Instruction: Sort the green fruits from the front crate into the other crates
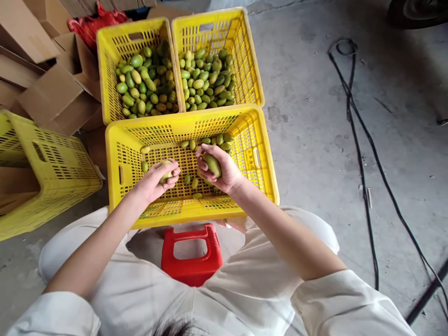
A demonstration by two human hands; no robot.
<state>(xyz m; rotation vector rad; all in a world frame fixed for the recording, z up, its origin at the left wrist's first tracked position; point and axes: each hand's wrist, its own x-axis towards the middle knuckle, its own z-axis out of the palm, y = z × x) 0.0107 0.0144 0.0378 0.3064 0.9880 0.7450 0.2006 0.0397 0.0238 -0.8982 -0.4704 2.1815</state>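
Note:
My left hand (154,182) is closed round a pale green oval fruit (165,172), perhaps a small mango. My right hand (229,171) grips a darker green mango-like fruit (212,165), its fingers curled over the far side. Both hands are above the near yellow crate (185,122), a short way apart. Inside that crate, several loose green fruits lie along the far right and near the front, including one small fruit (198,195) by the front wall. Another fruit (144,166) rests to the left of my left hand. My right forearm hides part of the crate floor.
Beyond stand a left yellow crate (105,77) and a right yellow crate (257,70), both holding many green fruits. Cardboard boxes (58,95) and another yellow crate (63,161) are at left. A red stool (192,270) is beneath me. Black cable (364,186) crosses the concrete floor.

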